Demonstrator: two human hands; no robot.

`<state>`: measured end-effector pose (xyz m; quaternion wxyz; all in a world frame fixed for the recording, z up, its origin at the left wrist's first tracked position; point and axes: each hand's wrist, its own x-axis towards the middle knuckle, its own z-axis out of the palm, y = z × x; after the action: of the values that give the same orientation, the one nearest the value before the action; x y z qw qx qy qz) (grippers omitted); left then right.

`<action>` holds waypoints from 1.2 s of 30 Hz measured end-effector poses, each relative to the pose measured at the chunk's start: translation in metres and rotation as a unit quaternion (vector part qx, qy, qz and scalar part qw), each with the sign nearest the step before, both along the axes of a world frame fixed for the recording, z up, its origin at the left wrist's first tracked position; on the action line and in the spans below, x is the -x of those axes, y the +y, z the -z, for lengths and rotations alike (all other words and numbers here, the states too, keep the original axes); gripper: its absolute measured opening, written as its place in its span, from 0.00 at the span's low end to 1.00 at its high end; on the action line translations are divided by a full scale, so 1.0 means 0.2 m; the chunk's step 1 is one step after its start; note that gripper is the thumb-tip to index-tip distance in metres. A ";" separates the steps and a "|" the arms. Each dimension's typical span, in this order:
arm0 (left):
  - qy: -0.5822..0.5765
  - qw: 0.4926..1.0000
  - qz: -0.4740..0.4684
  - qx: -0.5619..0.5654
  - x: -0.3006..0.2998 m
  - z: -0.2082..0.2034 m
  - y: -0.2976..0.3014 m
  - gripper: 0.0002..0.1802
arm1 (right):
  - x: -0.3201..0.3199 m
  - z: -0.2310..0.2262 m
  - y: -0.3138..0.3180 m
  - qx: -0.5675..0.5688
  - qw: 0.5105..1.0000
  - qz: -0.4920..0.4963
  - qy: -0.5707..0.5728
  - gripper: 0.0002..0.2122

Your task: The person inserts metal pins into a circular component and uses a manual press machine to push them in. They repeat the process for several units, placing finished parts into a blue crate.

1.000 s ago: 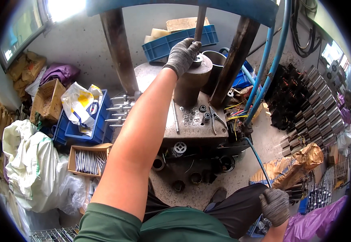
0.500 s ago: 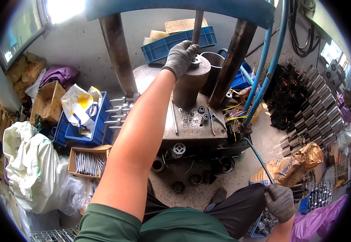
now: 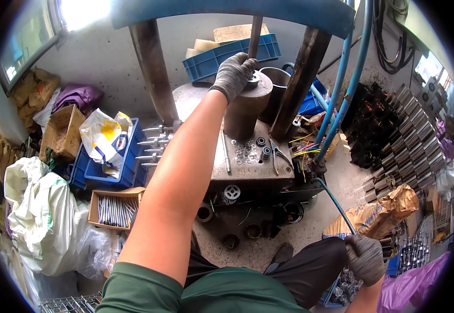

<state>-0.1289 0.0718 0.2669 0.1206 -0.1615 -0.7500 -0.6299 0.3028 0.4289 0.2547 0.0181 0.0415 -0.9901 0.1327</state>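
My left hand, in a grey glove, reaches forward and is closed on the lower part of an upright metal rod. Beneath it stands a thick steel cylinder with a dark ring on top, partly hidden by my fingers. Low on the right, my gloved right hand grips the end of a long blue lever. On the metal press bed lie several small rings, bearings, a pair of pliers and a thin steel shaft.
Two dark columns and a blue crossbeam frame the cylinder. Blue hoses hang at its right. To the left are a blue bin and a carton of rods. Stacked metal tubes stand far right.
My right hand and the lever's end have shifted slightly to the right. My left hand stays at the rod.
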 end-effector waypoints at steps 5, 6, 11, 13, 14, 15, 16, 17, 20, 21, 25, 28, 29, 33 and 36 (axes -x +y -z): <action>0.030 0.998 0.015 -0.052 0.04 0.04 0.02 0.15 | 0.08 -0.08 -0.01 -0.035 0.994 -0.022 0.100 0.10; 0.039 0.996 0.024 -0.073 0.03 0.04 0.04 0.16 | 0.12 -0.12 0.00 -0.064 0.990 -0.025 0.126 0.11; 0.045 0.995 0.031 -0.078 0.04 0.06 0.01 0.17 | 0.61 -0.26 0.10 0.016 0.925 -0.017 0.380 0.12; 0.044 0.997 0.029 -0.053 0.03 0.04 0.05 0.16 | 0.77 -0.34 0.18 -0.030 0.898 -0.027 0.439 0.11; 0.042 0.998 0.025 -0.036 0.02 0.04 0.05 0.16 | 0.85 -0.36 0.19 -0.052 0.890 -0.020 0.452 0.11; 0.038 0.999 0.022 -0.029 0.01 0.04 0.06 0.17 | 0.92 -0.37 0.22 -0.046 0.886 -0.025 0.461 0.10; 0.036 0.999 0.022 -0.032 0.00 0.03 0.05 0.17 | 0.98 -0.38 0.24 -0.037 0.881 -0.032 0.471 0.10; 0.034 0.999 0.023 -0.034 0.01 0.04 0.05 0.17 | 1.02 -0.39 0.24 -0.039 0.883 -0.028 0.466 0.09; 0.025 0.997 0.039 -0.060 0.00 0.03 0.04 0.15 | 1.05 -0.44 0.20 -0.035 0.890 -0.018 0.453 0.08; 0.022 0.997 0.038 -0.061 0.00 0.02 0.04 0.15 | 1.05 -0.45 0.19 -0.026 0.893 -0.016 0.448 0.08; 0.022 0.993 0.059 -0.101 -0.04 0.04 0.03 0.14 | 1.05 -0.43 0.17 0.021 0.920 0.034 0.389 0.09; 0.085 0.963 0.158 -0.199 -0.13 0.14 0.05 0.17 | 0.99 -0.47 0.16 0.047 0.937 0.025 0.345 0.19; 0.194 0.972 0.077 -0.112 -0.20 0.15 0.07 0.16 | 0.93 -0.52 0.12 0.037 0.952 0.034 0.302 0.21; 0.118 0.934 0.204 -0.269 -0.63 0.28 0.09 0.18 | 0.86 -0.48 0.14 0.019 0.950 0.008 0.310 0.30; 0.003 0.928 0.230 -0.293 -0.92 0.51 0.09 0.21 | 0.75 -0.43 0.08 0.019 0.930 -0.018 0.366 0.24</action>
<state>0.0555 0.0896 0.1659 0.0166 -0.2885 -0.4741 -0.8317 0.1538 0.4452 0.3403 0.3778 0.1043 -0.9111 0.1275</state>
